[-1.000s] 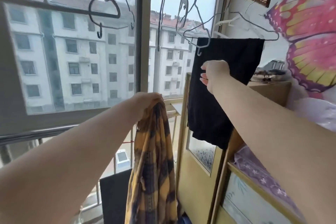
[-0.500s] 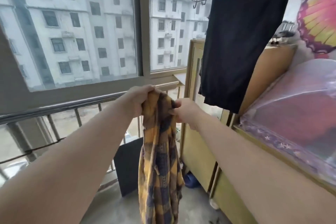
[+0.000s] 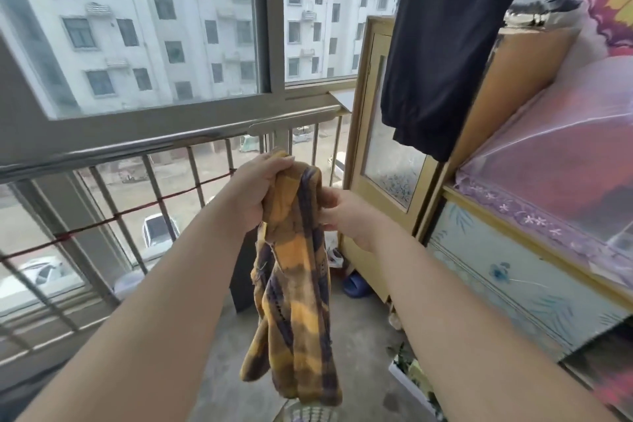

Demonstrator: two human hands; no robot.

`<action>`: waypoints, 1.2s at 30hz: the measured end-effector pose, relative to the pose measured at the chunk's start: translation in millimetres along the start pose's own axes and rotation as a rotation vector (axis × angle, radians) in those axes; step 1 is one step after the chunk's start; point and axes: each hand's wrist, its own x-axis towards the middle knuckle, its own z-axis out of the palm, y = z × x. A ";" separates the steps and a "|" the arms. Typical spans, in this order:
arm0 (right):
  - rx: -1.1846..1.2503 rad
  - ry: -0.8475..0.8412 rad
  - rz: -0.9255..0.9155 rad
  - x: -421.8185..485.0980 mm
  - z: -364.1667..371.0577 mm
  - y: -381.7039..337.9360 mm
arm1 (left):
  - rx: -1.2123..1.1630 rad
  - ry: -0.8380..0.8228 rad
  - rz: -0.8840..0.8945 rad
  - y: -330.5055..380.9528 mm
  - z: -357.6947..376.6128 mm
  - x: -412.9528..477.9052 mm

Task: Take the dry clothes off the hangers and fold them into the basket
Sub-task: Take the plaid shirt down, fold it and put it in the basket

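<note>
Concrete balcony floor (image 3: 363, 325) runs below your arms. Your left hand (image 3: 258, 190) is clenched round the top of the yellow plaid shirt (image 3: 298, 301), which hangs bunched between your forearms. Your right hand (image 3: 347, 212) pinches the shirt's upper edge from the opposite side. A pale object (image 3: 308, 416) under the hem is possibly a basket; the view is too cropped to confirm. Beyond, a black garment (image 3: 442, 38) hangs beside the yellow cabinet (image 3: 359, 134), with the window railing (image 3: 137, 147) to the left.
</note>
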 end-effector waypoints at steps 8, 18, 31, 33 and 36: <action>-0.178 -0.085 0.113 -0.9 48.0 18.8 | -0.111 -0.133 0.010 -10.3 -17.4 -25.4; 0.345 0.019 -0.069 -8.6 57.2 2.7 | -0.243 -0.139 -0.003 -8.4 -12.7 -38.8; 0.321 0.240 -0.096 -10.9 36.7 4.6 | -0.179 0.018 -0.052 -17.0 -25.8 -36.8; 0.254 0.374 -0.107 -11.8 27.1 3.7 | -0.135 0.093 -0.059 -22.5 -26.3 -36.9; 0.165 0.465 -0.113 -6.7 24.7 6.6 | -0.118 0.093 -0.090 -28.7 -22.9 -38.7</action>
